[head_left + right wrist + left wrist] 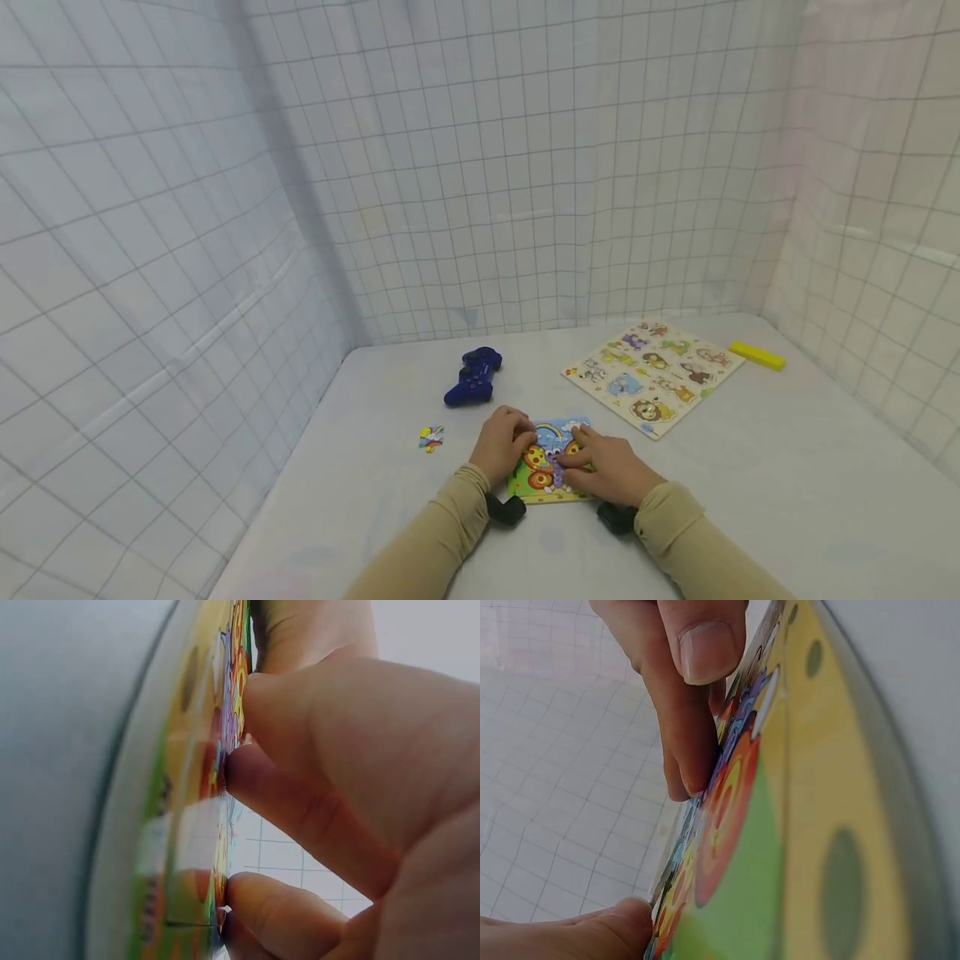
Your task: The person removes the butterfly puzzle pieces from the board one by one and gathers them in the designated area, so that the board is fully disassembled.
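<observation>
Butterfly puzzle [546, 468] flat on the counter [551, 558], right hand [613, 468] with fingers apart, tips touching the picture. Left hand [501, 443] at the left edge, can't tell if clamped on it. Loose piece [431, 437] off to the left, near blue game controller [475, 380]. Animal board [651, 377] back right.

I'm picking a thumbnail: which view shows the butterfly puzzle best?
Head: it looks down on the butterfly puzzle, partly covered but readable. Both wrist views show only a close, steeply slanted part of it.
</observation>
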Available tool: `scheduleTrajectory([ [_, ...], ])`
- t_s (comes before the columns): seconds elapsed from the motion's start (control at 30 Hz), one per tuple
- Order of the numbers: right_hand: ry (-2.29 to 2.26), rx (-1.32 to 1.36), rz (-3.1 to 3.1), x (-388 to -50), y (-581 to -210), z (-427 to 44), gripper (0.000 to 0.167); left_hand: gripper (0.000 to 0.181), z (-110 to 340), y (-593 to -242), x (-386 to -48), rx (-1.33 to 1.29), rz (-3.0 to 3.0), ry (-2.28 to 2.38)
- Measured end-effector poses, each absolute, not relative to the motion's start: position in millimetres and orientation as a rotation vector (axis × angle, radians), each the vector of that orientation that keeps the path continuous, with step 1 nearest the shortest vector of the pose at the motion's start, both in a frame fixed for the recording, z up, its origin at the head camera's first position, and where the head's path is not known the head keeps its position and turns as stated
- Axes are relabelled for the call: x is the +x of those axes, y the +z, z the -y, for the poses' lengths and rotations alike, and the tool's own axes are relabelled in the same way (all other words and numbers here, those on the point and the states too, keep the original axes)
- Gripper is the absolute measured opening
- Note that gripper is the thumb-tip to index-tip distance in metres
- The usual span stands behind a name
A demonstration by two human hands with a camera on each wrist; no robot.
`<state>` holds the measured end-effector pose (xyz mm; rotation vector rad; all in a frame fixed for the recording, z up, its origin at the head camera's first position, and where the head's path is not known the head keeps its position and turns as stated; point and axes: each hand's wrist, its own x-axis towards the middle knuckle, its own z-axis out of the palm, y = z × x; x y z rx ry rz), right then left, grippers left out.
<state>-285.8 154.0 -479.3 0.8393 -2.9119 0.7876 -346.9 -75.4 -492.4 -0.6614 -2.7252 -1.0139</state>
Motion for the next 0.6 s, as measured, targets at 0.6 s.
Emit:
scheduleTrajectory([
  [0.6,0.72,0.785,2.98,-284.7,-478.7,-154.0,0.039,0.006,80.1,-487.4,-341.2,-0.727,2.623,-1.021],
])
